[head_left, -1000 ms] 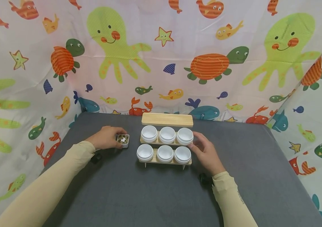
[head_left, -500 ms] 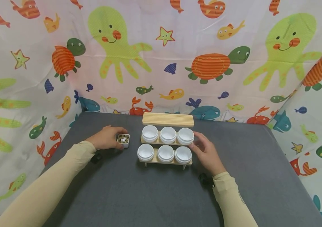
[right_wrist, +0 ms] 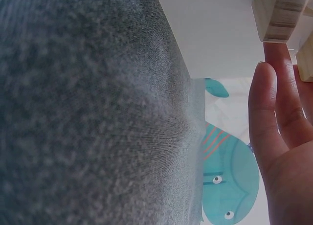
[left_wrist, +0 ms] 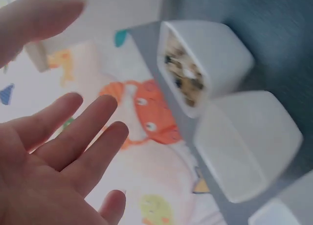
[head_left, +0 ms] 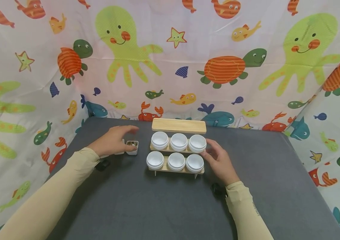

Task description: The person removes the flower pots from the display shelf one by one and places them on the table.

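My left hand (head_left: 113, 141) is spread over a row of small white square tubs at the left, holding nothing. Its thumb overlaps the end tub (head_left: 132, 152) in the head view. Brown, dark and white bits fill that tub, while a plain white tub (left_wrist: 249, 146) stands against it in the left wrist view. My right hand (head_left: 220, 163) grips the right end of a stepped wooden rack (head_left: 179, 126), thumb in front and fingers behind. White round cups (head_left: 175, 161) stand in two rows on its lower steps. The right wrist view shows fingertips (right_wrist: 264, 83) at the wood's end.
A grey cloth-covered table (head_left: 158, 206) lies under everything. Behind and at both sides hangs a white curtain (head_left: 155, 30) with printed sea animals. Dark wrist cameras (head_left: 102, 164) sit under the wrists, close over the cloth.
My left hand has let go of the filled tub and spread its fingers, uncovering white tubs beside it. The right hand stays at the rack. The head view has shifted slightly.
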The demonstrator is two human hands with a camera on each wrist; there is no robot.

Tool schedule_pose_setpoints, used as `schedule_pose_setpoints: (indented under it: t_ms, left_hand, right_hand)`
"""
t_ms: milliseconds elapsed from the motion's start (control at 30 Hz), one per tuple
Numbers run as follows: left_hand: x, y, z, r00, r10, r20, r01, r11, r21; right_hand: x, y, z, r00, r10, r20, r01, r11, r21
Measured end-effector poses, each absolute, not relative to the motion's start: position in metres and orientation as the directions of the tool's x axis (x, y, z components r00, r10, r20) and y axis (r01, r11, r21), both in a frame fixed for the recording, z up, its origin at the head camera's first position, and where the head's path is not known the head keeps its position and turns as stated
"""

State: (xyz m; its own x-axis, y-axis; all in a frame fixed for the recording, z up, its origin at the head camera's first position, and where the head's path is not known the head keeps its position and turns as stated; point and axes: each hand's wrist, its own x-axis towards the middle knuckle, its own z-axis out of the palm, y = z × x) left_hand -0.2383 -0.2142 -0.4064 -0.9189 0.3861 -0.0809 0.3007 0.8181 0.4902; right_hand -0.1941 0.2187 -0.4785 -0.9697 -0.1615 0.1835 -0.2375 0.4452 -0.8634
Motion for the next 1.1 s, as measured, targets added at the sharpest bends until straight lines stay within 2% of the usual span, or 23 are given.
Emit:
schedule_pose_setpoints:
  t_ms: [233,367,633,1100]
  left_hand:
    - [-0.221,-0.192,-0.383,-0.914,0.405,-0.001,0.33,0.746,0.579]
    - [-0.214,-0.176,-0.374,-0.909,0.417,0.013,0.343,0.731,0.59]
    - [-0.209,-0.152,-0.369,-0.888,0.457,0.062,0.405,0.71,0.576]
    - [-0.209,-0.13,-0.374,-0.9,0.428,0.087,0.4,0.731,0.553]
  right_hand:
    - [-0.194,0.221,-0.478,-0.968,-0.162,0.193,-0.247,0.446,-0.86]
    - [-0.195,0.221,-0.478,-0.968,-0.163,0.189,-0.242,0.438,-0.866]
    - [-0.196,0.221,-0.479,-0.972,-0.159,0.176,-0.229,0.437,-0.87]
    - [-0.194,0.218,-0.478,-0.972,-0.163,0.172,-0.226,0.426,-0.876]
